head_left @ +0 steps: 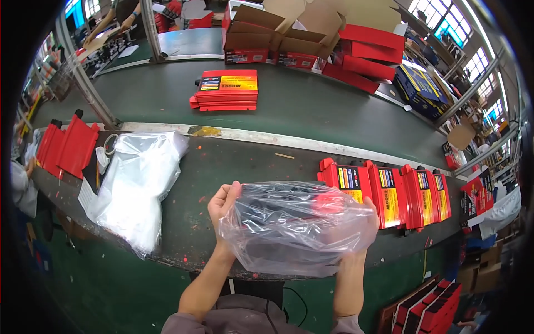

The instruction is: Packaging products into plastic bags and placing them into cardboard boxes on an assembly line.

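A clear plastic bag (pixel 289 239) is stretched between my two hands over the near edge of the workbench. My left hand (pixel 224 203) grips its left end, thumb on top. At the right end my right hand (pixel 367 220) has its fingers round the bag, partly covered by the film. Dark and red patches show through the plastic; glare hides whether something is inside. Just beyond my right hand stands a row of several red power inverters (pixel 386 195) with yellow labels. To the left lies a stack of clear plastic bags (pixel 133 189).
A roll of tape (pixel 110 144) lies beside the bag stack, and red housings (pixel 69 145) stand at the far left. Past a metal rail (pixel 267 147), a red inverter (pixel 228 89) sits on the dark conveyor (pixel 150 92). Open cartons (pixel 311 39) line its far side.
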The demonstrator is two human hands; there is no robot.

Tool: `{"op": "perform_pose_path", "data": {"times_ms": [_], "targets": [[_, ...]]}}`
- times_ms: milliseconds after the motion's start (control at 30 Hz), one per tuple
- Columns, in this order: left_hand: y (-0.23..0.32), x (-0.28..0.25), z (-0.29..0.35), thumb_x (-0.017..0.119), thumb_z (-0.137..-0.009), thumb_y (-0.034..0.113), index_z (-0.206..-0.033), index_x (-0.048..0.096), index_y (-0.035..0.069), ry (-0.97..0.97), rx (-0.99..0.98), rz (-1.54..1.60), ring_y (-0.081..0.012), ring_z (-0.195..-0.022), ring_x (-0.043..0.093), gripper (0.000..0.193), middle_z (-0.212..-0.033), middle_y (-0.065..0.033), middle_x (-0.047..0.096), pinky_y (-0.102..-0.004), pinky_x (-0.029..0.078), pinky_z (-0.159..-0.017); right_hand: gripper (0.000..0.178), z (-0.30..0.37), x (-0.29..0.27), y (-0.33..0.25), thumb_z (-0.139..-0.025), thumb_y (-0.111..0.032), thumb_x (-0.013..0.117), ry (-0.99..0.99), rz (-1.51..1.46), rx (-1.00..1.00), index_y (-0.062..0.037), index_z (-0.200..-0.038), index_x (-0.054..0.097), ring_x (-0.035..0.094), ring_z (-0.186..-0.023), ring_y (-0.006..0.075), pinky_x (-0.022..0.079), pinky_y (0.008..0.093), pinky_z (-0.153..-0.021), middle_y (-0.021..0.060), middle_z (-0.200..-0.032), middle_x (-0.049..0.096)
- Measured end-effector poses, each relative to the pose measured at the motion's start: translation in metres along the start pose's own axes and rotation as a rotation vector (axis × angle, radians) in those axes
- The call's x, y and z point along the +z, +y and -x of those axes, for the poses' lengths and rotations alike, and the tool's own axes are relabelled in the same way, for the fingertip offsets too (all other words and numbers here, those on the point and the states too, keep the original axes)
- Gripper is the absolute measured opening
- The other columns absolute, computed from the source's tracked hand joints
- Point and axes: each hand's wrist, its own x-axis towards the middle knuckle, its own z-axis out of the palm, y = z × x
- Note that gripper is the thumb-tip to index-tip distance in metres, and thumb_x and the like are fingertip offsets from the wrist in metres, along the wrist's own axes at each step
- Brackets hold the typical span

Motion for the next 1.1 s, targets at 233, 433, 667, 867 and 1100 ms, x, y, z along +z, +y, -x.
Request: {"op": "perform_pose_path", "data": {"times_ms": [233,433,667,867,1100], "targets": [[0.0,-0.009,0.003,0.056,-0.092,0.02,-0.091,0.066,-0.01,-0.243,0.137,-0.035,-0.015,-0.088,0.061,0.031,-0.111,-0.0183,0.064,-0.0247,0.048,-0.078,0.044,0.0,-0.037,0.002,-0.092,-0.029,0.044,0.087,-0.029,0.005,0.0055,-0.117,0.055,0.062,-0.096,0.0314,0.05,0.0414,-0.085,0.0202,-0.11,0.063],[-0.015,-0.018,-0.01,0.056,-0.093,0.008,-0.068,0.06,-0.008,-0.189,0.187,-0.128,-0.0089,-0.081,0.057,0.03,-0.107,-0.0152,0.065,-0.0232,0.045,-0.07,0.033,0.0,-0.047,0.025,-0.093,-0.031,0.055,-0.293,-0.1,-0.186,-0.0029,-0.111,0.055,0.063,-0.085,0.0233,0.056,0.0398,-0.077,0.0136,-0.103,0.063],[-0.001,-0.013,-0.007,0.055,-0.094,0.005,-0.062,0.054,-0.004,-0.12,0.063,-0.228,-0.0053,-0.075,0.055,0.032,-0.101,-0.0093,0.068,-0.022,0.045,-0.067,0.016,-0.012,-0.078,0.026,-0.087,-0.011,0.064,0.248,0.789,-0.258,-0.0024,-0.099,0.058,0.065,-0.07,0.0171,0.058,0.0306,-0.06,0.0097,-0.089,0.065],[0.003,-0.029,0.004,0.054,-0.095,0.01,-0.075,0.062,-0.004,-0.144,0.011,-0.262,-0.0074,-0.086,0.054,0.026,-0.1,-0.0069,0.066,-0.0226,0.042,-0.076,0.048,-0.035,-0.135,0.018,-0.072,-0.003,0.074,0.327,1.092,-0.447,-0.0004,-0.114,0.052,0.061,-0.081,0.0174,0.057,0.0326,-0.064,0.0079,-0.101,0.056],[0.035,-0.027,0.029,0.044,-0.1,0.026,-0.098,0.062,0.001,-0.115,-0.225,0.214,-0.0164,-0.093,0.06,0.031,-0.101,-0.0091,0.066,-0.0307,0.043,-0.089,0.05,-0.029,-0.143,0.028,-0.087,-0.022,0.062,0.348,1.702,-0.284,0.0047,-0.125,0.045,0.059,-0.102,0.0335,0.046,0.043,-0.089,0.0197,-0.11,0.059]]}}
